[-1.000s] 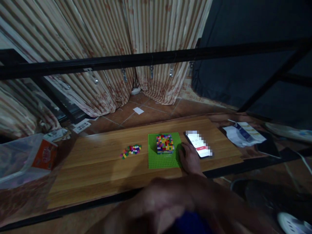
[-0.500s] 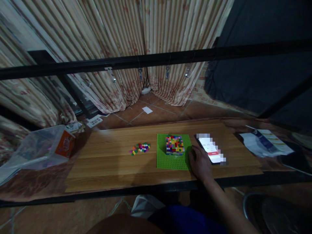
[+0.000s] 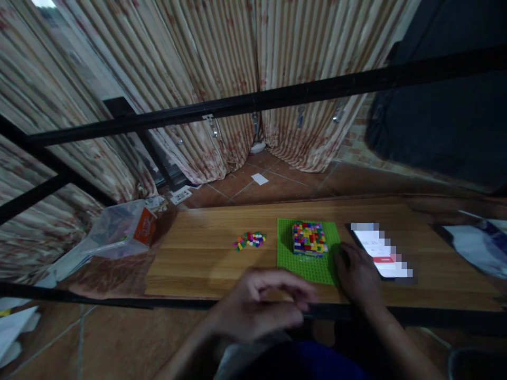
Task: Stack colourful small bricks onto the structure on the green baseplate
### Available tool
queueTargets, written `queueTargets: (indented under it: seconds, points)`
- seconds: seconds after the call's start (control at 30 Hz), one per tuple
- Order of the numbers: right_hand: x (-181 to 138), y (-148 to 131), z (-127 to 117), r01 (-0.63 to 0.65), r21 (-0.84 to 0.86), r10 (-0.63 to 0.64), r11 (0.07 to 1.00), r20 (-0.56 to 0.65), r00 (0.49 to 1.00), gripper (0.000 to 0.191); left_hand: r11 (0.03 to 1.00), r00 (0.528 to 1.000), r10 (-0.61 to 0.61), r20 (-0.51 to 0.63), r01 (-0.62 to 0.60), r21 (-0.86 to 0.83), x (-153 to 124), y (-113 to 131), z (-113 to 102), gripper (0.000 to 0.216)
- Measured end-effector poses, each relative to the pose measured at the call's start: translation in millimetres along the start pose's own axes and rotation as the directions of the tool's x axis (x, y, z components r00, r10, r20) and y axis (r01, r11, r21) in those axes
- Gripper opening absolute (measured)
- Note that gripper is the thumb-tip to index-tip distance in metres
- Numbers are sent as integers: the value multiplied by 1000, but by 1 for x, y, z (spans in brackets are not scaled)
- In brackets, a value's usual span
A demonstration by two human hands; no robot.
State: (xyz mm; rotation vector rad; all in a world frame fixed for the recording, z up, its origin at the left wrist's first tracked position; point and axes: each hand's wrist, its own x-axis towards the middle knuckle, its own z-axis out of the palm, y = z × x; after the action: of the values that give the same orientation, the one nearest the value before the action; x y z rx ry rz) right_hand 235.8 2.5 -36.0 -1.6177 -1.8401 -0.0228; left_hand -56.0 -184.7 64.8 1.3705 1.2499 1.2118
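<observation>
A block of many-coloured toy building bricks (image 3: 309, 238) is built up on a green studded baseplate (image 3: 289, 266) on the wooden board. My right hand (image 3: 359, 274) rests at the baseplate's right edge, its fingers loosely bent and slightly apart, with no grip on anything visible. Over the board's front edge hovers my left hand (image 3: 265, 306), slightly blurred. Its thumb and fingers are apart, and nothing shows between them. Loose small bricks (image 3: 250, 240) lie in a flat pile left of the baseplate.
A phone (image 3: 378, 253) with a lit screen lies right of my right hand. At the left stands a clear plastic box (image 3: 119, 229) with an orange label. Papers and a plastic wrapper (image 3: 477, 248) lie far right. A dark metal bar (image 3: 237, 105) crosses beyond the board.
My left hand has come into view from below, in front of the board. The view has turned left, so everything sits further right. My right hand stays by the baseplate.
</observation>
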Motion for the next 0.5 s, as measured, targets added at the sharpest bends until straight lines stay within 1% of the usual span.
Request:
queueTargets:
  seconds: [0.03,0.07,0.1,0.13,0.17,0.23,0.27,0.3,0.37,0.43,0.5]
  points:
    - [0,0,0,0,-4,0,1000,3,1000,37,998,1000,-13,-25,15,55,43,1,-13,20]
    - [0,0,0,0,-6,0,1000,4,1000,38,993,996,-19,-84,29,118,81,-2,-28,17]
    - [0,0,0,2,-8,-2,1000,4,1000,38,982,981,2,-193,35,186,112,-7,-43,14]
    - [0,1,0,4,-11,-4,1000,6,1000,39,968,952,25,-306,53,243,132,-14,-58,14]
    - [0,1,0,6,-14,-6,1000,9,1000,39,949,925,42,-378,81,304,145,-23,-71,14]
    - [0,3,0,14,-20,-13,1000,19,1000,41,903,886,83,-456,126,410,150,-41,-89,16]
    - [0,3,0,15,-22,-14,1000,22,1000,41,885,888,99,-448,127,448,149,-50,-94,18]
    - [0,4,1,13,-24,-13,1000,23,1000,42,863,898,114,-425,122,490,147,-57,-97,20]
    - [0,4,0,6,-27,-5,1000,23,1000,42,812,929,137,-345,94,576,146,-66,-96,22]
    - [0,3,0,2,-26,-1,1000,23,1000,42,758,956,151,-253,52,650,150,-70,-91,23]
    - [0,2,-1,9,-15,-8,1000,21,1000,41,706,969,158,-190,24,708,156,-69,-86,23]
